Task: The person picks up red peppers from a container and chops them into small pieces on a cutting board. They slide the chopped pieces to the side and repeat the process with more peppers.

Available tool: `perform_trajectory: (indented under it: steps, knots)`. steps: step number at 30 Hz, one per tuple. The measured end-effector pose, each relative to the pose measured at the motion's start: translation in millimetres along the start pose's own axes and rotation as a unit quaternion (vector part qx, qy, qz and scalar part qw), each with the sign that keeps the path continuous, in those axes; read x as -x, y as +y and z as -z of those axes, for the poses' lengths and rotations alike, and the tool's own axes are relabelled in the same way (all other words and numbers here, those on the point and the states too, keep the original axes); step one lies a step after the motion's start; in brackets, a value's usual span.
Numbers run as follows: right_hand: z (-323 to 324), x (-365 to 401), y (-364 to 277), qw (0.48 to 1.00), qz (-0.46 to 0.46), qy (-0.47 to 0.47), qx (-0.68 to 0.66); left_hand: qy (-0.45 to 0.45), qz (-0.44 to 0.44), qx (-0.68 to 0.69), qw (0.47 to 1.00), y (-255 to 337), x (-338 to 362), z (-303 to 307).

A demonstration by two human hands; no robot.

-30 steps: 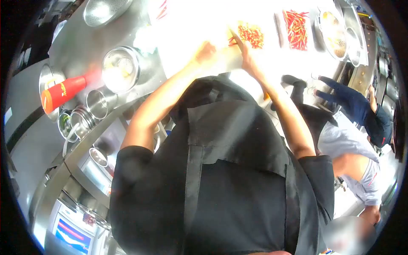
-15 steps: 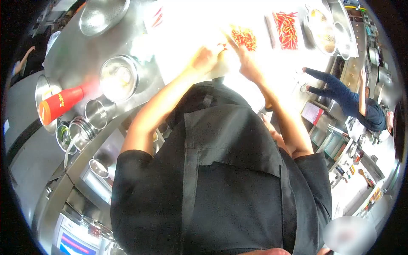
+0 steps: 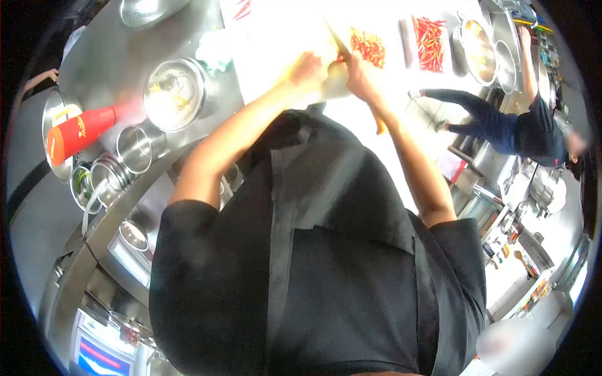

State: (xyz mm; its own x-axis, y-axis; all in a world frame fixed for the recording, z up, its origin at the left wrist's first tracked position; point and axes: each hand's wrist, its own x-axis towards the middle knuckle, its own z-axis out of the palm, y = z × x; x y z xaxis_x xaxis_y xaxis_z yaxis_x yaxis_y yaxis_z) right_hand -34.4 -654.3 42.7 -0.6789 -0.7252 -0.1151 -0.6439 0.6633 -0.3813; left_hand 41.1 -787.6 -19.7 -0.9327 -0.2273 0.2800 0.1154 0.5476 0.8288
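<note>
My right hand (image 3: 362,78) is closed round the handle of a knife (image 3: 337,39), whose blade points away from me over the bright work surface. Left of it, my left hand (image 3: 307,72) has its fingers curled, with a bit of red chili (image 3: 341,59) showing at the fingertips beside the blade; strong glare washes out the detail. Just beyond my right hand lies a heap of chopped red chilies (image 3: 368,47). Farther right, whole red chilies (image 3: 429,45) are piled in a rectangular patch.
Metal strainers (image 3: 476,50) stand at the right. On the left are a steel bowl (image 3: 174,94), a red bottle (image 3: 84,133), steel cups (image 3: 134,149) and a colander (image 3: 150,11). A person in dark clothes (image 3: 514,128) stands beyond the table's right side.
The view has shifted slightly. The knife blade has swung to stand out more clearly between my hands, which stay close together. The other person has moved and raised an arm.
</note>
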Motion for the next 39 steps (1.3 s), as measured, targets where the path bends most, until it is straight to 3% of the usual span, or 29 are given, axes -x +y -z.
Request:
perform_trajectory:
  steps: [1, 3, 5, 7, 9, 10, 11, 13, 14, 15, 17, 18, 21, 23, 25, 29, 31, 36, 37, 39]
  knots:
    - [-0.4, 3.0, -4.2, 0.995, -0.078, -0.064, -0.005, -0.003, 0.009, 0.001, 1.0, -0.4, 5.1, -1.8]
    - [-4.3, 9.1, 1.3, 0.999, -0.016, -0.027, -0.03, 0.051, -0.051, -0.013, 0.997, -3.3, -2.3, -1.8]
    - [-1.9, 22.5, -8.3, 0.997, 0.049, 0.035, -0.043, 0.03, -0.009, 0.017, 0.999, -1.2, 0.7, -0.8]
    - [-11.1, 11.4, -11.9, 0.996, 0.009, 0.037, -0.078, 0.028, -0.009, -0.02, 0.999, -9.6, -1.1, -6.3]
    - [-5.7, -2.6, -13.4, 0.988, -0.127, -0.079, -0.048, 0.035, -0.015, 0.001, 0.999, -11.8, -3.6, -5.7]
    - [-1.5, -3.2, -12.1, 0.98, -0.142, -0.136, -0.016, 0.038, -0.018, 0.027, 0.999, -8.5, -2.1, -4.5]
    - [3.9, -3.7, -12.8, 0.982, -0.134, -0.131, -0.014, 0.045, -0.022, 0.022, 0.999, -8.5, -8.0, -1.6]
    - [12.8, 17.4, -21.1, 0.999, 0.033, -0.012, -0.013, 0.036, 0.009, -0.024, 0.999, -5.5, -1.7, -3.5]
    - [-5.7, 12.8, -17.9, 0.99, 0.068, 0.041, -0.121, 0.035, 0.016, -0.021, 0.999, -5.6, 2.8, -3.9]
    - [-12.7, 7.0, -13.7, 0.99, 0.066, 0.038, -0.12, 0.017, 0.021, -0.018, 0.999, -5.3, 1.3, -1.6]
    - [-23.0, -3.6, -8.3, 0.998, -0.039, 0.025, -0.046, -0.002, 0.026, -0.017, 1.0, -3.9, 0.5, 1.1]
    - [-18.4, -6.3, -5.8, 0.998, -0.053, -0.028, -0.004, 0.014, 0.019, 0.008, 1.0, -1.3, 3.3, 0.2]
    - [-7.1, 3.3, -4.7, 0.998, -0.039, -0.039, -0.002, 0.049, -0.003, -0.005, 0.999, -1.3, -1.7, 3.3]
    - [-20.1, 7.6, -20.3, 0.998, -0.048, 0.027, -0.036, 0.056, -0.007, -0.036, 0.998, 2.2, 5.3, 2.1]
    - [-26.8, -4.1, -17.2, 0.995, -0.092, -0.015, -0.027, 0.065, 0.002, -0.016, 0.998, 8.2, 4.2, 5.4]
    - [-19.2, -7.2, -10.5, 0.995, -0.08, -0.056, 0.019, 0.051, 0.0, -0.029, 0.998, -6.4, -2.9, 1.5]
    - [-32.9, 7.2, -16.5, 0.99, 0.022, 0.123, -0.065, 0.073, -0.008, -0.043, 0.996, -1.3, 6.4, -1.8]
    - [-20.6, 0.2, -14.1, 0.997, -0.062, -0.032, -0.026, 0.066, -0.006, -0.042, 0.997, -1.2, 9.2, -0.5]
    - [-21.9, -3.3, -14.5, 0.998, -0.057, -0.029, -0.025, 0.079, -0.017, -0.048, 0.996, -1.0, 6.4, 1.3]
    - [-37.0, 7.4, -15.1, 0.995, -0.008, 0.084, -0.062, 0.088, -0.02, -0.051, 0.995, 0.5, 12.1, 2.2]
